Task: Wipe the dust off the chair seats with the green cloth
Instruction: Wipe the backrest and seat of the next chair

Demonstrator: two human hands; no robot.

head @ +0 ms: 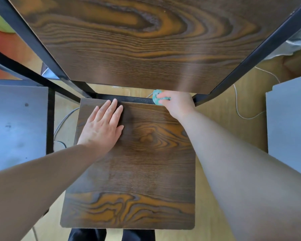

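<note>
Two dark wood-grain panels in a black frame: backrest [137, 40] across the top of the view, chair seat [137, 171] below it, over a pale wooden floor [224, 108]. Flanked on both sides by grey flat panels [16, 127] of unclear kind.

Next in scale, the hands. Left hand [102, 126] laid flat on the seat's rear left part, grip spread, fingers straight and close together, fingertips touching the black rear rail [134, 99]; apparently steadying the seat. Right hand [177, 103] at the seat's rear right corner, grip pinching the green cloth [155, 99], bunched small and pressed against rail and seat edge just beneath the backrest. Smaller again, a white cable [236, 105] loose on the floor to the right.

Probably mid-wipe on this seat: back edge being worked, middle and front judged yet to do, though no dust line visible either way to confirm. Other chairs out of sight, so impossible to say how many seats remain. No brand, label or readable writing anywhere.
</note>
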